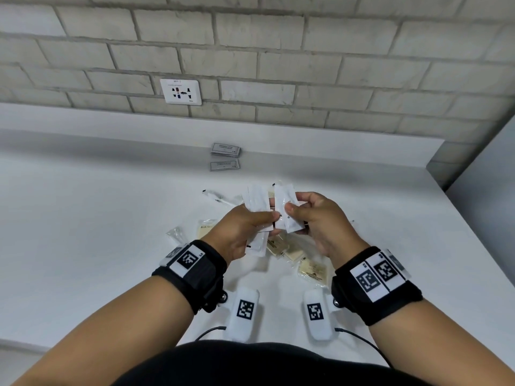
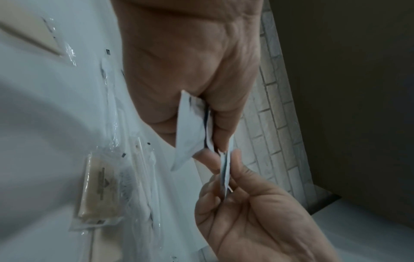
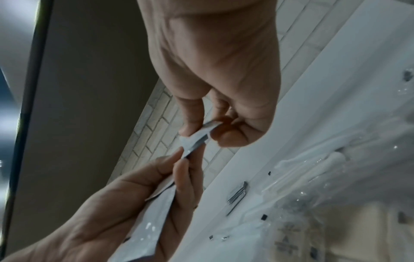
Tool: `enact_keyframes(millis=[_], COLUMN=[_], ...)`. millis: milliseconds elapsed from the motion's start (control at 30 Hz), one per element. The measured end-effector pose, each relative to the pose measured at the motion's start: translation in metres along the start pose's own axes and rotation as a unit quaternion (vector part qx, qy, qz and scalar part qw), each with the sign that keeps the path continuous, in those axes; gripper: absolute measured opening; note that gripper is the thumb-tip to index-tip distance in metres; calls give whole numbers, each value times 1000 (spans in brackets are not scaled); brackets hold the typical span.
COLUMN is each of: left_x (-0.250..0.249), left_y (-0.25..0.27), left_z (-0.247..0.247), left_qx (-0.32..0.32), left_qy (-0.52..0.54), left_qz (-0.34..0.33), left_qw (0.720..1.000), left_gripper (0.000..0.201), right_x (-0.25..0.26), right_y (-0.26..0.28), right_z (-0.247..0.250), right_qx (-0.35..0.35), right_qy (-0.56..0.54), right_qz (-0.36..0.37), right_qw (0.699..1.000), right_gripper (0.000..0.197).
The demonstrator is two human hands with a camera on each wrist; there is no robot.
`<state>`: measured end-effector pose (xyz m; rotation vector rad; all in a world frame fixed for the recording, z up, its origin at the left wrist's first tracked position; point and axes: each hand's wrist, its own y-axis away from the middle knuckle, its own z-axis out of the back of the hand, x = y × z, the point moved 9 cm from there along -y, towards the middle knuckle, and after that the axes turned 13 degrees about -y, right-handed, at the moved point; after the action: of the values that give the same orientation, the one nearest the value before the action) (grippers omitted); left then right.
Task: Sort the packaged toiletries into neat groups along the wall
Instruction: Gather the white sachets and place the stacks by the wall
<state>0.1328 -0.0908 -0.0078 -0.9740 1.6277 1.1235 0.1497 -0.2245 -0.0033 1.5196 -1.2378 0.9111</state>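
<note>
Fingers of both hands pinch white sachets: left hand [image 1: 239,232] approx. three, right hand [image 1: 317,218] one. Square edges first, then lay by far stack [image 1: 225,149].

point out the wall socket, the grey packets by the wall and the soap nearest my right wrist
wall socket [image 1: 181,91]: head view, middle of its white faceplate
grey packets [image 1: 225,149]: head view, top face of the stack
soap [image 1: 312,271]: head view, its printed cream label
</note>
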Motion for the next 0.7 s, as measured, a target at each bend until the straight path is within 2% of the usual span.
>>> enact_keyframes(millis=[33,133,233,300,400,467,567,700], left_x=[1,4,6,3,-3,-6,-4,-6], left_y=[-1,-2,-4,0,4,6,5,5], left_z=[-1,-3,-3,-9,-24,-27,-14,-1], left_qx=[3,14,29,54,91,85,60,26], left_qy=[4,21,6,-15,-91,-151,-155,-128], left_qz=[0,5,4,-6,-27,-29,-19,1], left_qw=[1000,1000,1000,998,991,984,986,991], left_gripper=[21,18,12,7,20,27,27,15], right_x=[-1,8,20,23,16,9,11,21], right_y=[0,0,-1,0,9,7,-1,-4], right_z=[-2,3,12,7,-19,-22,-10,0], right_qx=[6,-21,-45,-6,59,41,6,16], right_qy=[12,40,-3,-12,12,34,47,35], right_qz=[4,49,74,61,3,-10,7,0], right_qw=[1000,998,996,998,998,998,999,999], right_gripper=[22,12,4,9,6,5,19,6])
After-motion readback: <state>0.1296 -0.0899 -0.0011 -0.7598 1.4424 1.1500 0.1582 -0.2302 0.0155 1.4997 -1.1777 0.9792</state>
